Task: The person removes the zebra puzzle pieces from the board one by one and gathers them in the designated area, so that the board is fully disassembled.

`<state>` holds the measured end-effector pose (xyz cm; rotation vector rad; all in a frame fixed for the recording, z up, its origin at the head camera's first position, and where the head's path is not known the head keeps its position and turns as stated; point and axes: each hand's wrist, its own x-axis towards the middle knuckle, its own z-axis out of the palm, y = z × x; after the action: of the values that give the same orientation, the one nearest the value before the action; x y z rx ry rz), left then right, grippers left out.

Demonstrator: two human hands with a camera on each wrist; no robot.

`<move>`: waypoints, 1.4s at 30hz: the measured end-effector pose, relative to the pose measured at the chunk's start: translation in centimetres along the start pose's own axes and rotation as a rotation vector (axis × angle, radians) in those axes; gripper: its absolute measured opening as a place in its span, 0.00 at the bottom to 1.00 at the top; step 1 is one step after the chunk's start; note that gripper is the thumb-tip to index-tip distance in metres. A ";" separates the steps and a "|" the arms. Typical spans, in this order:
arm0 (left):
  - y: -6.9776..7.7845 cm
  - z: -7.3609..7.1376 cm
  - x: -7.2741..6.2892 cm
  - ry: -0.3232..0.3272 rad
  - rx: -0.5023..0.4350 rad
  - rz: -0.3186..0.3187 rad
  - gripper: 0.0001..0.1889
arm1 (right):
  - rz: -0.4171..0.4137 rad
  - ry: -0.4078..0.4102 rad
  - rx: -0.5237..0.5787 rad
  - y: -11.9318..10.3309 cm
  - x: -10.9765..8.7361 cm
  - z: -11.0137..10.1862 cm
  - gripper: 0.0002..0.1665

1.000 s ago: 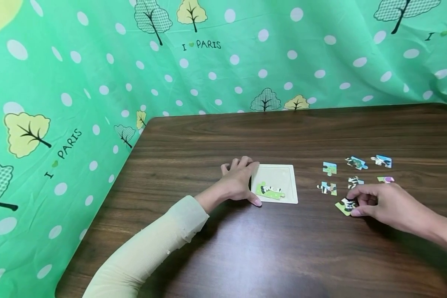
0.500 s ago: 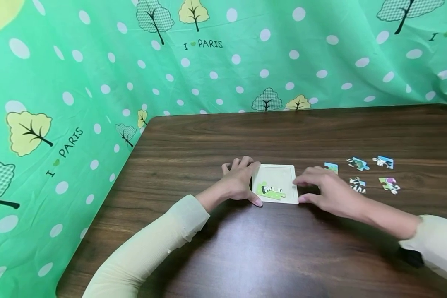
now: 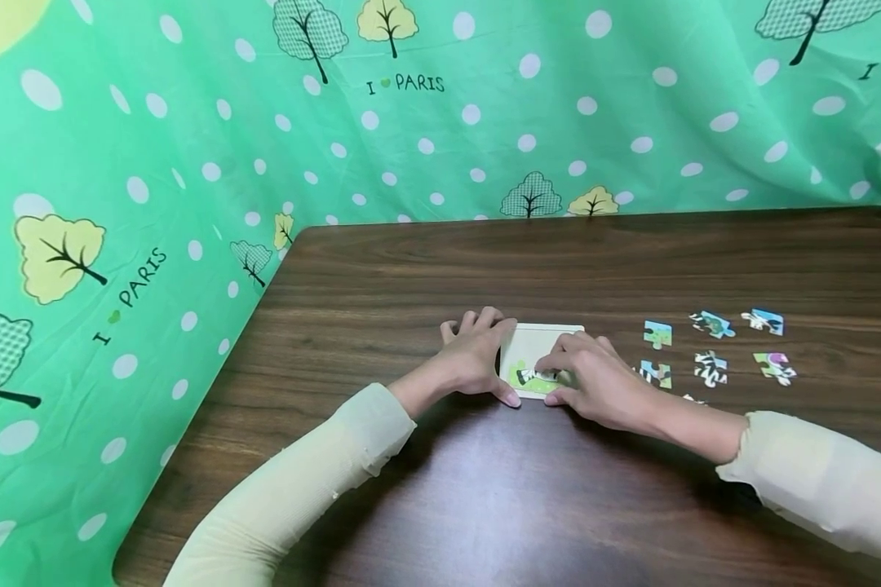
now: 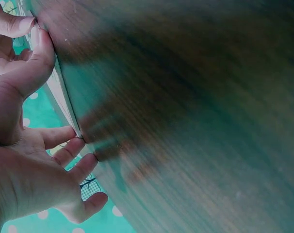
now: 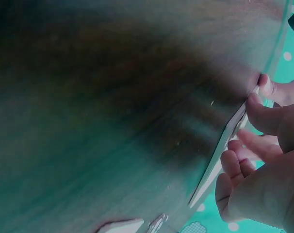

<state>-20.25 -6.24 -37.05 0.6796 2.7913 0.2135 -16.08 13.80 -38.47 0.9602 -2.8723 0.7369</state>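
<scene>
My left hand (image 3: pixel 473 359) grips the left side of a white square puzzle tray (image 3: pixel 529 336), thumb at its near corner and fingertips at its far corner. In the left wrist view that hand (image 4: pixel 35 160) spans the tray's edge. Inside the tray, along its near side, lies a green jigsaw piece (image 3: pixel 520 377) with a zebra print. My right hand (image 3: pixel 598 379) reaches over the tray's right part, its bent fingers on the piece's right end and its thumb by the near rim. The right wrist view shows this hand (image 5: pixel 268 165) at the tray too; the fingertip contact is partly hidden.
Several loose jigsaw pieces lie right of the tray, among them a blue-green one (image 3: pixel 657 334), a striped one (image 3: pixel 710 368) and a purple-patterned one (image 3: pixel 774 368). Another piece (image 3: pixel 693 399) is mostly covered by my right forearm. A green printed cloth (image 3: pixel 426 122) hangs behind the brown table (image 3: pixel 411 277).
My right hand has let go of a loose piece at the right and moved left onto the tray. The piece in the tray now lies straighter along the near rim. The left hand stays put.
</scene>
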 end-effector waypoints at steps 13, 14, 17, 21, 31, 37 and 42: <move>0.0 0.0 0.0 -0.004 -0.018 -0.003 0.58 | -0.039 -0.052 0.042 0.0 0.6 -0.1 0.17; 0.0 0.0 -0.1 -0.004 -0.015 -0.003 0.58 | -0.046 -0.063 0.042 0.0 0.6 -0.1 0.18; 0.0 -0.1 -0.1 -0.008 -0.008 -0.003 0.58 | -0.064 -0.098 0.045 0.0 0.6 -0.2 0.20; 0.1 -0.1 -0.1 -0.012 -0.015 -0.004 0.59 | -0.080 -0.126 0.043 0.1 0.7 -0.4 0.21; 0.1 -0.1 -0.1 -0.006 -0.008 -0.010 0.60 | -0.102 -0.164 0.051 0.7 1.2 -1.0 0.21; 0.1 -0.1 -0.1 -0.006 -0.008 -0.011 0.60 | -0.079 -0.125 0.109 1.1 1.1 -1.4 0.21; 0.1 -0.1 -0.1 -0.001 -0.017 -0.010 0.60 | -0.042 -0.064 0.134 1.8 0.5 -2.6 0.23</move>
<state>-20.19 -6.22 -36.94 0.6614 2.7877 0.2341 -17.88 15.96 -36.85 1.0738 -2.8778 0.9214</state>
